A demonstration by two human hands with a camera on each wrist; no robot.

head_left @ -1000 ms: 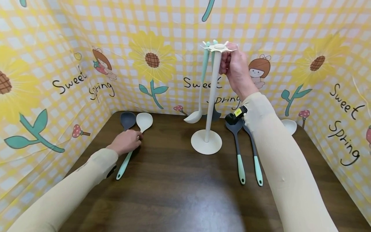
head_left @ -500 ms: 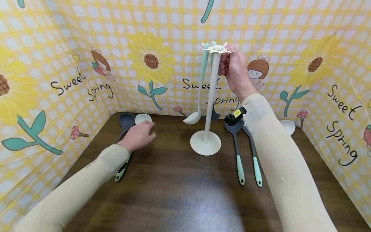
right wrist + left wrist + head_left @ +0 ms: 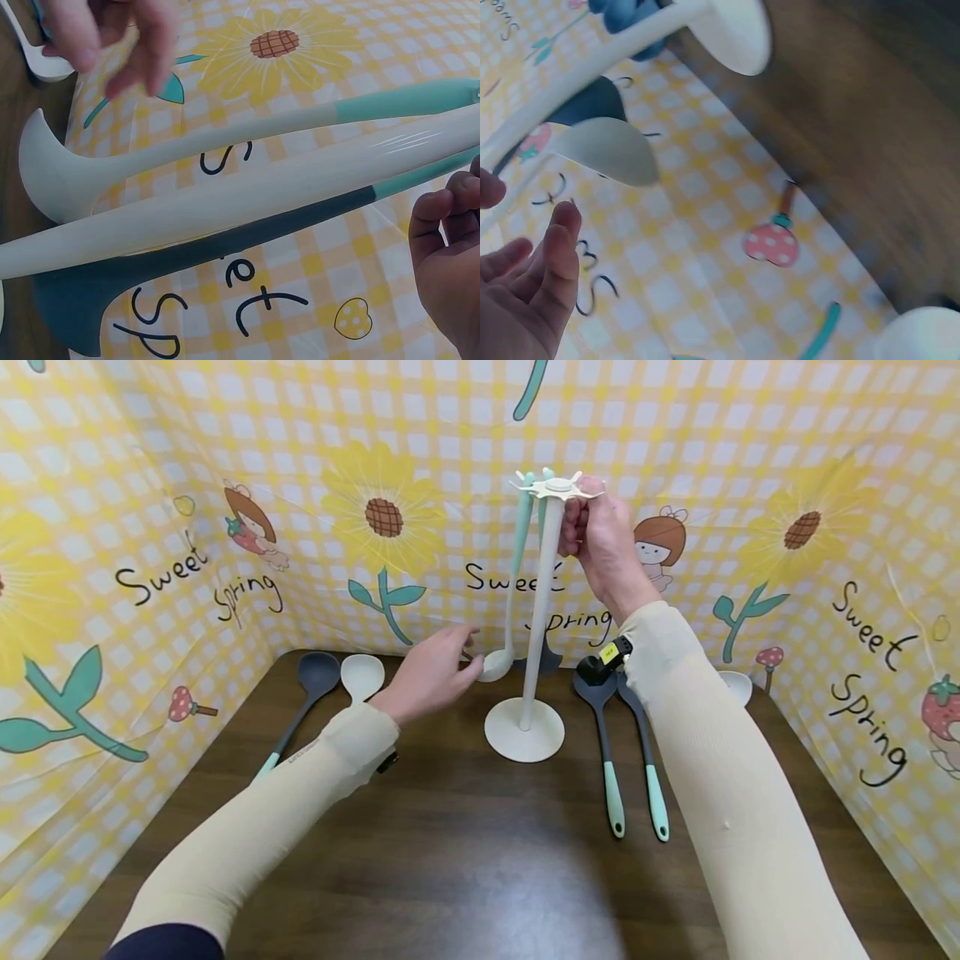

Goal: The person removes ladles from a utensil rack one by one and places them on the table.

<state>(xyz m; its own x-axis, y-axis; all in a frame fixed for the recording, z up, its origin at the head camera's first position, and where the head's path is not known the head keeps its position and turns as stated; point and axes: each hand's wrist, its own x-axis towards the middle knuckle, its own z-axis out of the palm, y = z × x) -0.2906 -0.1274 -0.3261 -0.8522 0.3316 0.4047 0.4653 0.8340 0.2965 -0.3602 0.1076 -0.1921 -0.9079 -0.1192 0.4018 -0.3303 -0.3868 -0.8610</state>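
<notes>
A white utensil stand (image 3: 536, 618) rises from its round base, topped by a ring of hooks. My right hand (image 3: 603, 547) grips the hook ring, thumb at its top edge and fingers curled below. From the hooks hang a white ladle (image 3: 67, 172) with a mint handle and a dark broad-headed utensil (image 3: 82, 300), partly behind the pole. My left hand (image 3: 435, 672) reaches near the ladle's bowl, fingers loosely bent and apart. In the left wrist view, that hand (image 3: 532, 292) holds nothing, with the ladle bowl (image 3: 615, 154) just beyond its fingertips.
A dark spoon (image 3: 318, 672) and a white spoon (image 3: 362, 677) lie on the table's left. Two dark utensils with mint handles (image 3: 613, 802) lie to the right, and a white bowl-shaped head (image 3: 735, 687) shows behind the right sleeve. Checked cloth walls (image 3: 420, 427) surround the table.
My left hand has left the white spoon on the left and moved right and away from me, towards the hanging ladle. The right hand stays on the stand's top.
</notes>
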